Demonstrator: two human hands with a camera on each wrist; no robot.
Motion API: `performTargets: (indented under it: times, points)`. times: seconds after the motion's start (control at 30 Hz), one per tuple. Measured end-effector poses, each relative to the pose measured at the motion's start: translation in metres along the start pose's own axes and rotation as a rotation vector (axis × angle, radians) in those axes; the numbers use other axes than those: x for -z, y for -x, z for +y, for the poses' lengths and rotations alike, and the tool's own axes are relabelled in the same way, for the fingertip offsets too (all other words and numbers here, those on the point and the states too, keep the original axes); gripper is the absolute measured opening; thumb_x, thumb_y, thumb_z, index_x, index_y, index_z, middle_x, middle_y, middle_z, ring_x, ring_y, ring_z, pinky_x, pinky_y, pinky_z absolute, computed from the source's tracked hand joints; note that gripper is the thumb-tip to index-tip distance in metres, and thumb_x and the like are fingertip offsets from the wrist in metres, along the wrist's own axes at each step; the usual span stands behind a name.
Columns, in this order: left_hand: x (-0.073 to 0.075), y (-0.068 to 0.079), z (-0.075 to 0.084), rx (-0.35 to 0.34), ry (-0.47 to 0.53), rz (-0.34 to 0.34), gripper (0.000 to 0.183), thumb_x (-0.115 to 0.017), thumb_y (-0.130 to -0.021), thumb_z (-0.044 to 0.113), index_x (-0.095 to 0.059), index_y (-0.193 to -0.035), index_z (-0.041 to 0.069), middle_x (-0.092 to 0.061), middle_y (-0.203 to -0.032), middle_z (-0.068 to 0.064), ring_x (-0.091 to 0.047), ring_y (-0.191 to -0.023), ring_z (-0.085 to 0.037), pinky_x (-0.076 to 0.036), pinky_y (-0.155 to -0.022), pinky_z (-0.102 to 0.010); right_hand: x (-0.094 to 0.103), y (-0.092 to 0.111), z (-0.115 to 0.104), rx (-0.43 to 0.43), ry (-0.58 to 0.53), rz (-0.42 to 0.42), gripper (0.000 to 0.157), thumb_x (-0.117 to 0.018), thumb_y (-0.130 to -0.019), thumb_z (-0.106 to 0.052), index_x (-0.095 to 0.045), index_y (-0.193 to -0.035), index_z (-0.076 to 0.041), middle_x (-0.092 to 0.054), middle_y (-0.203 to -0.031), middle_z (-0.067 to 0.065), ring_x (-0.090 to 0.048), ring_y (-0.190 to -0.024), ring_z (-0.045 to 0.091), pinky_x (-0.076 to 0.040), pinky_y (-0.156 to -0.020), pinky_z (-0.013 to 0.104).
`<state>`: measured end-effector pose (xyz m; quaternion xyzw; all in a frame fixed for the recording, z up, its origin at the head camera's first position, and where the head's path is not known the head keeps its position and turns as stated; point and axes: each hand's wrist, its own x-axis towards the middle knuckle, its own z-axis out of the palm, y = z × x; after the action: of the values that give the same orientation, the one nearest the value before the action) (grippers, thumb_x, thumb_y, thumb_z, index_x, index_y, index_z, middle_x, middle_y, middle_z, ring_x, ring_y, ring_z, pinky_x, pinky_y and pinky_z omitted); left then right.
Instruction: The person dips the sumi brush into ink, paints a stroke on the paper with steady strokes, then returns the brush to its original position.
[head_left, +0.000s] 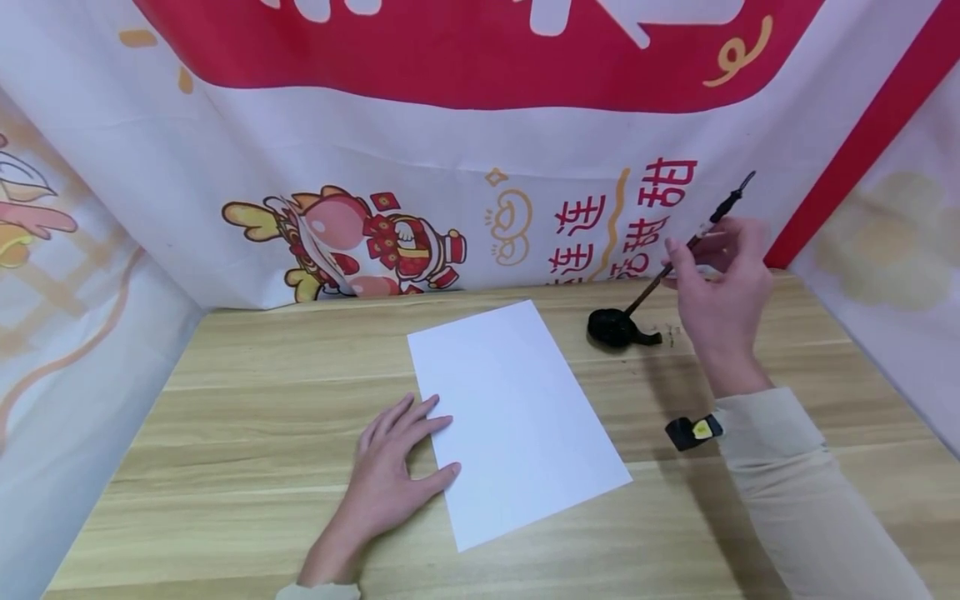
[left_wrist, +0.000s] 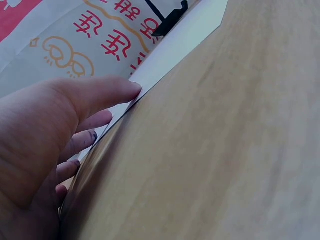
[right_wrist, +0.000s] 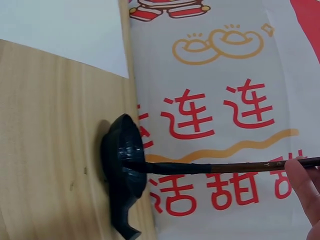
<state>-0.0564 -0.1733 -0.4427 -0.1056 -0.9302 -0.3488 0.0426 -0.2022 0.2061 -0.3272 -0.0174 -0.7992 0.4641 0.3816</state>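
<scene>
A blank white sheet of paper (head_left: 525, 425) lies slanted on the wooden table. My left hand (head_left: 397, 467) rests at its left edge, with thumb and fingertips spread on the paper. At the back right, my right hand (head_left: 723, 287) pinches a dark-handled writing brush (right_wrist: 240, 167) near its upper part. The brush tip is down inside a small black ink dish (head_left: 611, 328) with a curved, tail-like handle. In the right wrist view the ink dish (right_wrist: 122, 165) shows dark wet ink, and the tip is hidden in it. Dark smudges mark some left fingertips (left_wrist: 92, 136).
The wooden table (head_left: 262, 433) ends at a printed cloth backdrop (head_left: 420, 142) with red lettering and cartoon figures. Cloth also hangs on the left and right sides. A black strap mount with a yellow label (head_left: 693, 432) sits at the right sleeve.
</scene>
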Motion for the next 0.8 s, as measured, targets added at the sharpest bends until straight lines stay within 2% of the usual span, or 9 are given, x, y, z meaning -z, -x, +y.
performTargets:
  times: [0.23, 0.47, 0.7, 0.8]
  points:
    - [-0.0003, -0.0001, 0.0, -0.002, 0.0, 0.003, 0.06, -0.088, -0.085, 0.04, -0.072, -0.14, 0.023, -0.051, -0.167, 0.001, -0.034, -0.162, -0.04, -0.015, -0.127, -0.071, 0.0011, 0.0024, 0.0027, -0.032, -0.027, -0.008, 0.036, -0.072, -0.103, -0.031, -0.058, -0.133, -0.015, -0.064, -0.11, -0.022, -0.068, -0.097, -0.001, -0.055, -0.07, 0.005]
    - [-0.0001, -0.0002, 0.0, -0.004, 0.0, 0.0, 0.059, -0.088, -0.085, 0.039, -0.072, -0.14, 0.023, -0.052, -0.167, 0.001, -0.034, -0.162, -0.039, -0.015, -0.127, -0.071, 0.0008, 0.004, 0.0041, -0.018, -0.024, -0.048, 0.038, -0.071, -0.104, -0.029, -0.056, -0.137, -0.017, -0.071, -0.121, 0.003, -0.068, -0.098, -0.003, -0.055, -0.071, 0.005]
    - [0.0, 0.0003, -0.0003, 0.005, 0.001, -0.007, 0.06, -0.088, -0.086, 0.039, -0.071, -0.141, 0.024, -0.051, -0.168, 0.001, -0.033, -0.162, -0.039, -0.014, -0.128, -0.07, -0.0001, 0.0041, 0.0048, 0.004, -0.042, -0.058, 0.038, -0.07, -0.105, -0.027, -0.056, -0.135, -0.008, -0.072, -0.12, 0.009, -0.068, -0.097, -0.004, -0.056, -0.071, 0.005]
    - [-0.0002, 0.0002, -0.0003, 0.008, 0.002, -0.008, 0.059, -0.088, -0.086, 0.04, -0.071, -0.141, 0.024, -0.051, -0.168, 0.002, -0.033, -0.162, -0.038, -0.014, -0.128, -0.07, 0.0, 0.0036, 0.0051, 0.011, -0.045, -0.059, 0.037, -0.069, -0.106, -0.027, -0.057, -0.134, -0.008, -0.074, -0.119, 0.012, -0.068, -0.095, -0.005, -0.056, -0.072, 0.005]
